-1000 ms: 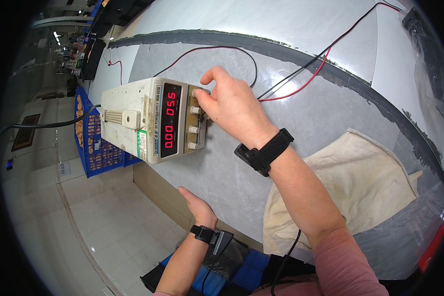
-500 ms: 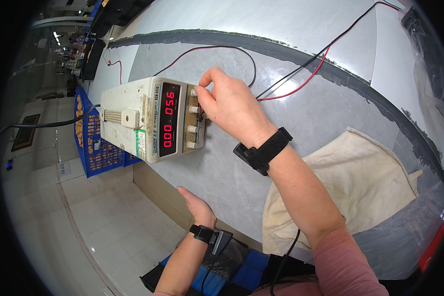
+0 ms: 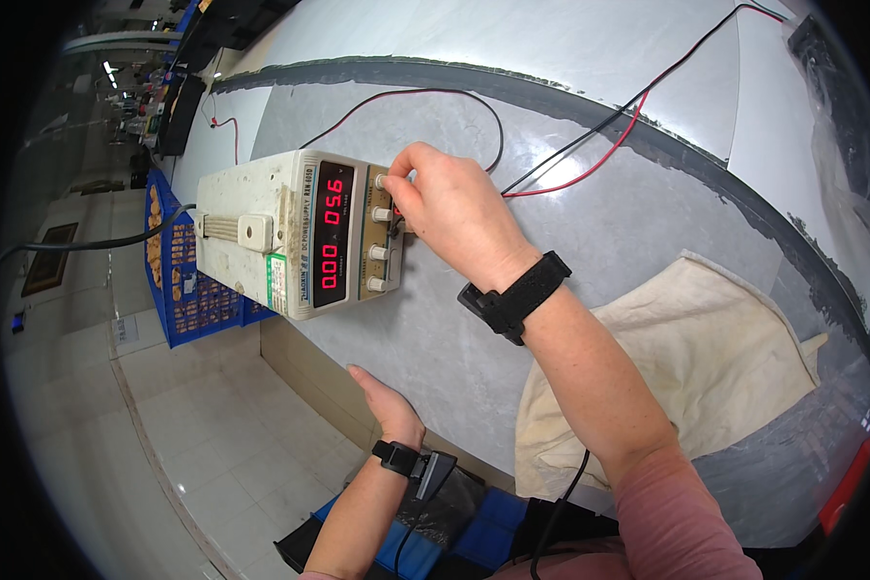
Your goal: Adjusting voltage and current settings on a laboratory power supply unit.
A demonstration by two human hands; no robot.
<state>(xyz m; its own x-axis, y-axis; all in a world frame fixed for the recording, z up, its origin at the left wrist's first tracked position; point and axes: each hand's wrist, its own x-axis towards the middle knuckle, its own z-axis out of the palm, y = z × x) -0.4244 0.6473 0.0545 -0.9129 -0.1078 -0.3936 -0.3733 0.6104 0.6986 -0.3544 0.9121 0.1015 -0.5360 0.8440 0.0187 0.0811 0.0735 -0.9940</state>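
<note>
A beige bench power supply (image 3: pixel 251 208) sits at the left of the grey table, its front panel facing right. Red digits glow on its dark display (image 3: pixel 332 232). Several white knobs line the panel. My right hand (image 3: pixel 454 203) has thumb and forefinger closed on the farthest knob (image 3: pixel 381 182). Behind that hand the panel's sockets are mostly hidden. My left hand (image 3: pixel 389 408) lies open along the near table edge, fingers stretched and holding nothing. Both wrists wear black straps.
A cream cloth (image 3: pixel 686 358) lies beneath my right forearm. Red and black leads (image 3: pixel 614 116) cross the far table. Behind the supply stands a blue basket (image 3: pixel 188 309) of small tan pieces. A black cable (image 3: pixel 97 245) runs from the supply's back.
My right hand has shifted slightly nearer, and its raised forefinger has curled down onto the knob. The display reading looks the same. My left hand stays still.
</note>
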